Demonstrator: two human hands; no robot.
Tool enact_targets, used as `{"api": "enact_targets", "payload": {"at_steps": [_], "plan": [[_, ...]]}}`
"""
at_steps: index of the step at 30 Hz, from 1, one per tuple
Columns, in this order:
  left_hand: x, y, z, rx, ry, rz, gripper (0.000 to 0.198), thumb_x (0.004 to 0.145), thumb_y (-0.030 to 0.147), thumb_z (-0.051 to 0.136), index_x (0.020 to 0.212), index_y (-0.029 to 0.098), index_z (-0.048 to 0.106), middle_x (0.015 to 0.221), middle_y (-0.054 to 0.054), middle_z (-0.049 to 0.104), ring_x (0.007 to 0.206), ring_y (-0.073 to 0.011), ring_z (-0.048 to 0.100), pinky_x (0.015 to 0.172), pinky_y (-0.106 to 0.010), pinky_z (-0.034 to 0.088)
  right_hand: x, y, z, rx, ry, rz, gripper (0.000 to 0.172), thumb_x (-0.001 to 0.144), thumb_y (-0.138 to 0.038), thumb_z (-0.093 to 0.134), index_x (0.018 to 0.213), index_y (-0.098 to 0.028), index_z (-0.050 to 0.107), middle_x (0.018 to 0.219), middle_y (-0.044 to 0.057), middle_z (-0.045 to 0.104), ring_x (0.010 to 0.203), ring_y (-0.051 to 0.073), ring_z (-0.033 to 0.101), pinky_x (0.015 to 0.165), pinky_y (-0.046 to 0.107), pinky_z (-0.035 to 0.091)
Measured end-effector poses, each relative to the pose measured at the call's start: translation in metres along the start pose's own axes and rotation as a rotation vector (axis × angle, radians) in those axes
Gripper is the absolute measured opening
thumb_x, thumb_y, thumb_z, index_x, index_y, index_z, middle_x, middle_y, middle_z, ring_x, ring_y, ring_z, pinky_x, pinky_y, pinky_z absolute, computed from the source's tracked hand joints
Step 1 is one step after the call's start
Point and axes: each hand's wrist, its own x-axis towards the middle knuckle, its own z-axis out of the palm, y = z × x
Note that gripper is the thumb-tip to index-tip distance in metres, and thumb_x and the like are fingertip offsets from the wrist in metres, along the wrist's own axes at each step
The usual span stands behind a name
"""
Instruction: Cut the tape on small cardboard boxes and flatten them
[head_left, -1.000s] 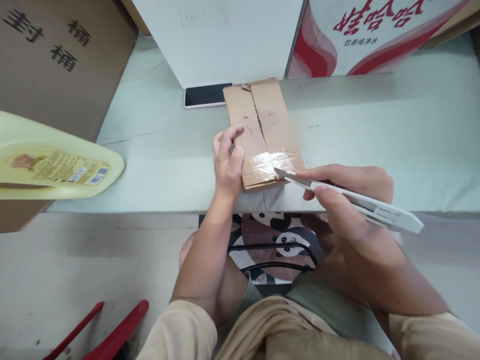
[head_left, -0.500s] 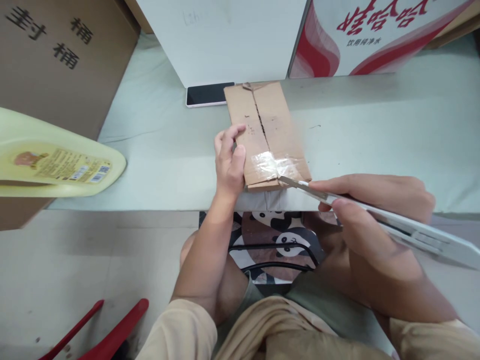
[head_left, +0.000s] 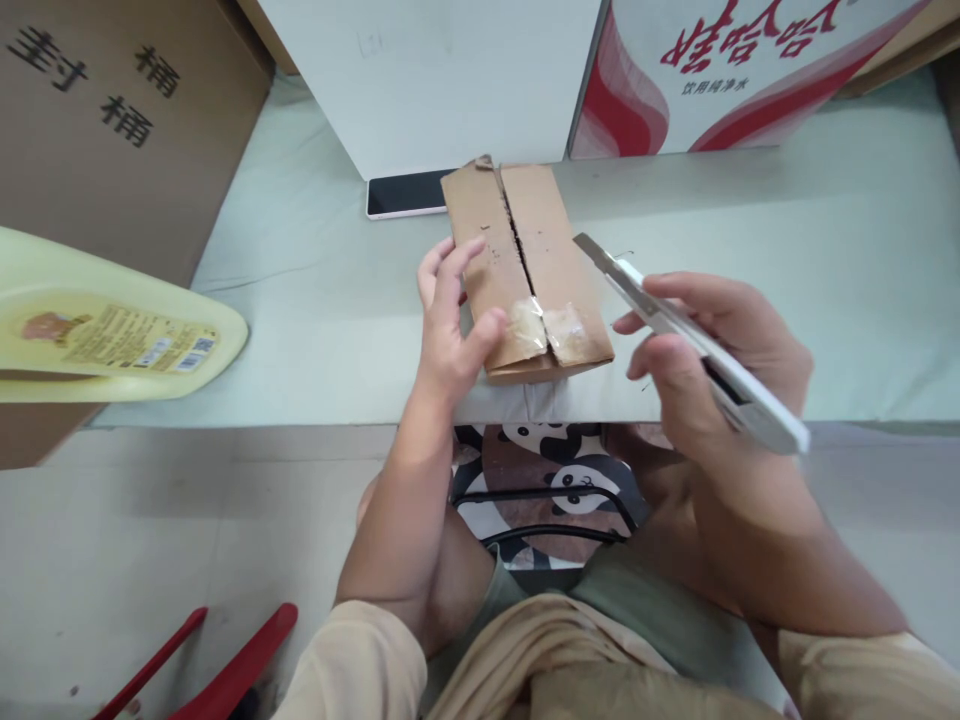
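Observation:
In the head view, a small brown cardboard box (head_left: 556,215) lies on the pale green tabletop. A slit parts its two top flaps along the middle, and clear tape (head_left: 527,330) at the near end is split too. My left hand (head_left: 448,325) is at the box's left side, fingers spread, with index fingertip and thumb over the flap's edge. To the right of the box, my right hand (head_left: 739,345) is closed around a white utility knife (head_left: 679,322). Its blade is out, points up and left, and stands clear of the cardboard.
A phone (head_left: 405,194) lies behind the box, partly covered by it. Beyond stand a white panel (head_left: 450,90) and a red-and-white carton (head_left: 720,110). On the left are a yellow bottle (head_left: 127,330) and a large carton (head_left: 127,160). A panda-print stool seat (head_left: 570,488) is below.
My right hand has lifted the utility knife off the box's near edge, up and away. The tape now shows a gap and the slit looks wider. My left hand has loosened and spread its fingers.

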Motion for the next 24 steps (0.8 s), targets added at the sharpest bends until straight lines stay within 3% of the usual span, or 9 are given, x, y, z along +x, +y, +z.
{"api": "enact_targets", "payload": {"at_steps": [4, 7, 12, 16, 18, 20, 24], "plan": [[0.004, 0.023, -0.006, 0.076, -0.151, 0.066, 0.098, 0.066, 0.085, 0.075, 0.148, 0.037, 0.049, 0.169, -0.012, 0.030, 0.162, -0.0484, 0.019, 0.129, -0.071, 0.022, 0.005, 0.007, 0.009, -0.056, 0.022, -0.058, 0.032, 0.098, -0.055, 0.065, 0.120, -0.032, 0.072, 0.100, 0.004, 0.079, 0.089, 0.022, 0.076, 0.081, 0.039, 0.063], [0.005, 0.025, -0.007, 0.088, -0.149, 0.061, 0.099, 0.069, 0.084, 0.075, 0.151, 0.038, 0.045, 0.169, -0.013, 0.031, 0.162, -0.0471, 0.019, 0.131, -0.071, 0.018, 0.006, 0.012, 0.008, -0.103, 0.025, -0.070, 0.035, 0.099, -0.058, 0.062, 0.121, -0.032, 0.070, 0.104, 0.006, 0.079, 0.094, 0.025, 0.077, 0.084, 0.042, 0.064], [0.007, 0.010, -0.011, -0.029, -0.109, 0.070, 0.077, 0.089, 0.079, 0.055, 0.154, 0.042, 0.039, 0.167, -0.008, 0.039, 0.159, -0.0384, 0.034, 0.130, -0.060, 0.031, 0.007, 0.023, 0.010, -0.105, 0.074, -0.112, 0.040, 0.102, -0.062, 0.054, 0.123, -0.029, 0.066, 0.105, 0.006, 0.079, 0.096, 0.024, 0.077, 0.089, 0.044, 0.064], [0.011, 0.012, -0.010, -0.121, -0.029, 0.080, 0.064, 0.098, 0.076, 0.040, 0.152, 0.043, 0.040, 0.158, -0.006, 0.052, 0.153, -0.0338, 0.046, 0.128, -0.055, 0.038, 0.008, 0.027, 0.019, -0.050, 0.093, -0.198, 0.035, 0.106, -0.057, 0.046, 0.118, -0.028, 0.062, 0.101, 0.005, 0.080, 0.101, 0.024, 0.079, 0.096, 0.047, 0.062], [0.011, 0.018, -0.008, -0.127, 0.017, 0.056, 0.063, 0.098, 0.077, 0.037, 0.150, 0.042, 0.043, 0.154, -0.005, 0.056, 0.151, -0.0335, 0.049, 0.126, -0.055, 0.040, 0.009, 0.026, 0.023, -0.050, 0.068, -0.232, 0.027, 0.103, -0.052, 0.058, 0.114, -0.028, 0.059, 0.114, 0.007, 0.080, 0.119, 0.027, 0.075, 0.104, 0.049, 0.059], [0.010, 0.024, -0.006, -0.102, 0.034, 0.026, 0.063, 0.098, 0.077, 0.036, 0.148, 0.041, 0.045, 0.153, -0.006, 0.057, 0.151, -0.0340, 0.050, 0.125, -0.055, 0.043, 0.010, 0.024, 0.027, -0.046, -0.002, -0.204, 0.029, 0.096, -0.048, 0.069, 0.113, -0.029, 0.057, 0.132, 0.010, 0.075, 0.137, 0.030, 0.065, 0.112, 0.053, 0.054], [0.007, 0.031, -0.005, -0.039, -0.049, 0.005, 0.066, 0.094, 0.075, 0.052, 0.150, 0.041, 0.043, 0.158, -0.008, 0.052, 0.152, -0.0366, 0.048, 0.120, -0.056, 0.048, 0.011, 0.023, 0.035, -0.071, -0.125, -0.058, 0.038, 0.088, -0.039, 0.074, 0.119, -0.031, 0.053, 0.149, 0.011, 0.064, 0.146, 0.032, 0.056, 0.115, 0.058, 0.052]]}}
